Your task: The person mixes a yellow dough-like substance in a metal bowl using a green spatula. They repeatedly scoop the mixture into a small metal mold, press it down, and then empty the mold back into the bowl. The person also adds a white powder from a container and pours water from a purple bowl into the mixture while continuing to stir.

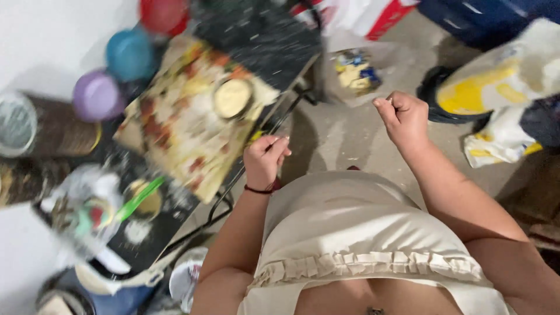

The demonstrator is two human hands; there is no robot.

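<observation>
Both hands, left hand point(265, 158) and right hand point(404, 118), hover fisted over bare floor point(338, 137) beside table edge point(265, 131).

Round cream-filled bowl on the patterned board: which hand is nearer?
Left. The left hand is just right of and below the bowl, off the board's edge; the right hand is farther right, over the floor.

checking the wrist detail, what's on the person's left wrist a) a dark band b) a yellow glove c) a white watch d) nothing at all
a, a thin dark band circles the wrist just below the left hand, which is closed in a fist beside the patterned board.
</observation>
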